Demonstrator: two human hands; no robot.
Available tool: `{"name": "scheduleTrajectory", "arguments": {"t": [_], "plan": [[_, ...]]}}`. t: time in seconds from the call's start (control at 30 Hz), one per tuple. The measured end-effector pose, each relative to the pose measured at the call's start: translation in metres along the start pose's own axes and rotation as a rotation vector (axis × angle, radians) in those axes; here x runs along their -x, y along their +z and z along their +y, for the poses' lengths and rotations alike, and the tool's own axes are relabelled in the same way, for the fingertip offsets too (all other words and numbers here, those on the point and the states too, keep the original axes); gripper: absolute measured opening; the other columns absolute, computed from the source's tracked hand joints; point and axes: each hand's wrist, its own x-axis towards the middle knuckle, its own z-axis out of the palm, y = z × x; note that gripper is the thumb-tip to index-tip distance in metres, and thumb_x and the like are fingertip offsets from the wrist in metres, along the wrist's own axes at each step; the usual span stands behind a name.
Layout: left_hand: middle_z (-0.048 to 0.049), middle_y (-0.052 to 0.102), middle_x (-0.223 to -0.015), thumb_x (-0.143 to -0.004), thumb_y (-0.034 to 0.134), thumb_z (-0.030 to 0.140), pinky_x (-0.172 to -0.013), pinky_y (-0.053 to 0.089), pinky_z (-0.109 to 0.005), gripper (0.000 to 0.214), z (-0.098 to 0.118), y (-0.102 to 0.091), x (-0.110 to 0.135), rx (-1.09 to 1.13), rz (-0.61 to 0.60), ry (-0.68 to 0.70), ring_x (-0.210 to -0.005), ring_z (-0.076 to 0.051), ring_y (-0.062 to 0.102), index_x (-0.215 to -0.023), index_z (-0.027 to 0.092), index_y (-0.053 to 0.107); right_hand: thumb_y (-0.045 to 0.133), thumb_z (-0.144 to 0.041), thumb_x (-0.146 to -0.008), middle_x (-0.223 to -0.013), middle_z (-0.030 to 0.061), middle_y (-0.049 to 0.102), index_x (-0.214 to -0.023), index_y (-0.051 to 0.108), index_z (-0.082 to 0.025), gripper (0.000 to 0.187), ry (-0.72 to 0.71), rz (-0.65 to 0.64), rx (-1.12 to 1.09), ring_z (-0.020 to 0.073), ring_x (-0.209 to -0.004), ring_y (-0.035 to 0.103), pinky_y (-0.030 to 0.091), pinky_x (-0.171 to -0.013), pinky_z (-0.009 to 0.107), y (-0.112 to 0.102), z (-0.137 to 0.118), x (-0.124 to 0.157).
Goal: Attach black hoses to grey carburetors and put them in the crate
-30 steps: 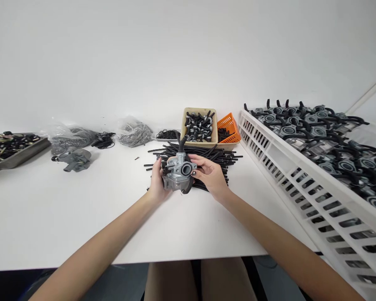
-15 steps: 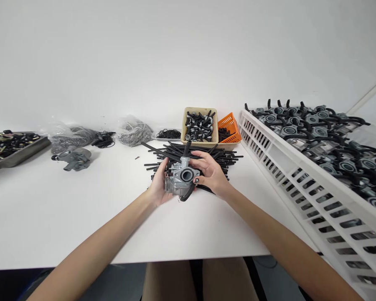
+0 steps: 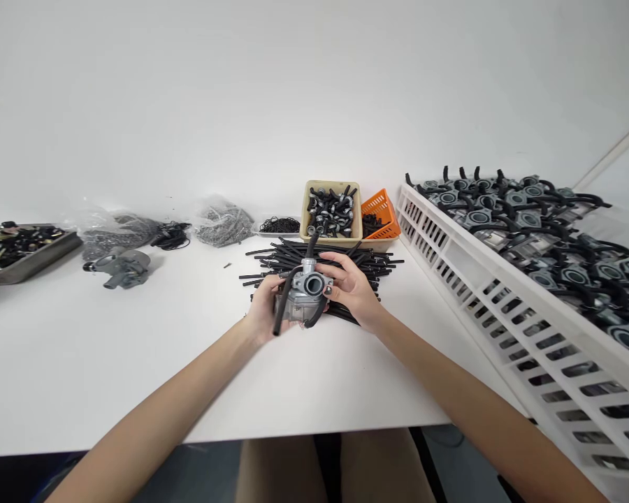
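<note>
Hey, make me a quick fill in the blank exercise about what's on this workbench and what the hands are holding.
1. The left hand and right hand hold a metal carburetor in front of a pile of ____ tubes.
2. The small basket beside the beige bin is ____ in colour.
3. The long white crate stands on the person's ____ side.
Missing words: black; orange; right.
</note>
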Motion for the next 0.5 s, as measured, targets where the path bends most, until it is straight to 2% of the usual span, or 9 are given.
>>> {"name": "scheduleTrajectory", "arguments": {"t": [0.1,0.23,0.37,0.5], "plan": [[-0.0141,0.071,-0.093,-0.069,0.059,0.035,-0.043,0.054,-0.033,0.062,0.001,0.002,-0.002,-0.043,0.066,0.039,-0.068,-0.027,0.068,-0.126,0.011,0.052,0.081,-0.042,-0.07,-0.124,0.0077,0.066,-0.119,0.051,-0.028,0.059,0.017,0.035,0.003,0.0198,-0.089,0.067,0.059,-0.063,0.031,0.001,0.001,-0.001],[-0.007,0.069,-0.09,-0.068,0.062,0.029,-0.039,0.053,-0.029,0.064,-0.002,0.007,-0.003,-0.116,0.141,0.222,-0.051,-0.017,0.061,-0.13,0.018,0.049,0.079,-0.043,-0.072,-0.121,0.0078,0.069,-0.115,0.054,-0.026,0.052,0.007,0.096,0.072,0.022,-0.1,0.067,0.059,-0.081,0.037,0.0,0.002,-0.003],[-0.0021,0.065,-0.088,-0.068,0.066,0.027,-0.04,0.051,-0.025,0.062,-0.008,0.011,-0.003,-0.246,0.192,0.385,-0.054,-0.014,0.06,-0.127,0.023,0.049,0.074,-0.044,-0.077,-0.119,0.0089,0.069,-0.113,0.056,-0.024,0.045,-0.037,0.139,0.183,0.0212,-0.103,0.065,0.054,-0.089,0.038,0.0,0.005,-0.004],[0.0009,0.061,-0.09,-0.07,0.07,0.029,-0.052,0.053,-0.025,0.054,-0.011,0.012,-0.001,-0.42,0.28,0.572,-0.062,-0.014,0.06,-0.12,0.027,0.051,0.067,-0.042,-0.083,-0.102,0.0065,0.068,-0.104,0.06,-0.023,0.029,-0.192,0.261,0.361,0.0175,-0.089,0.062,0.051,-0.08,0.033,0.0,0.004,-0.002]]}}
